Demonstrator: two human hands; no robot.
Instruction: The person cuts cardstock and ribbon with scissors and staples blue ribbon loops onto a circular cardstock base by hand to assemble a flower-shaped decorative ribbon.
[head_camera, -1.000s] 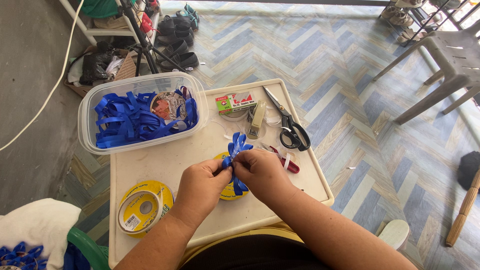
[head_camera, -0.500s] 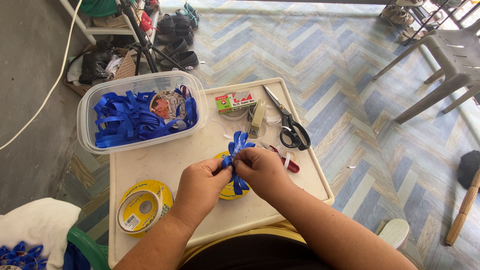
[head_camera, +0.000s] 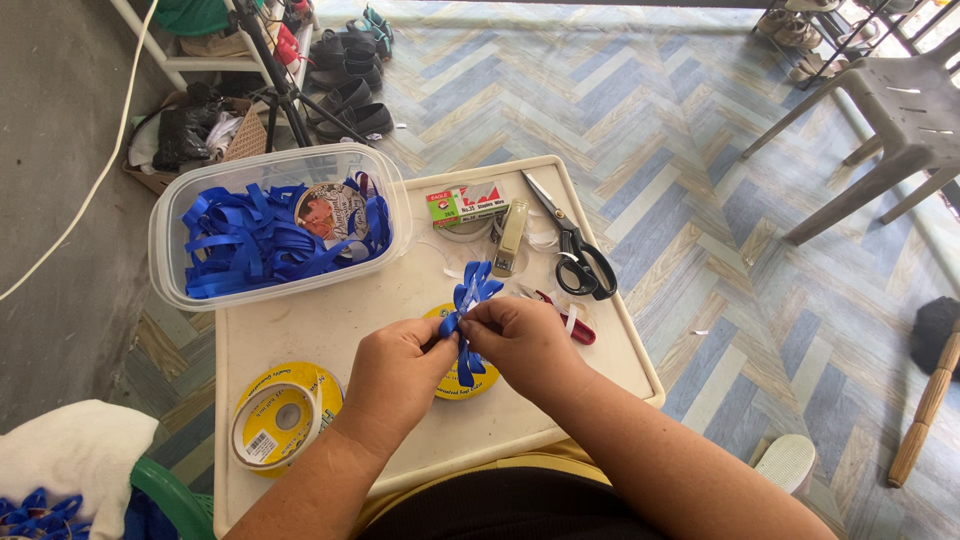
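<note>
- Left hand (head_camera: 400, 375) and right hand (head_camera: 525, 345) are pinching one blue bow (head_camera: 468, 300) at frame centre, fingers pressed together.
- Two yellow spools (head_camera: 283, 415) are lying on the surface (head_camera: 330, 325).
- One tub (head_camera: 275, 230) is overhanging the upper-left edge.

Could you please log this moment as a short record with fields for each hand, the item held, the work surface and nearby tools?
left hand: pinching the bow's middle
right hand: pinching the same spot from the other side
item held: blue ribbon bow, loops fanned above the fingers
surface: cream table
container: clear tub of blue ribbon loops
tools: stapler, scissors, staple box
spools: yellow ribbon reel left of the hands
</note>
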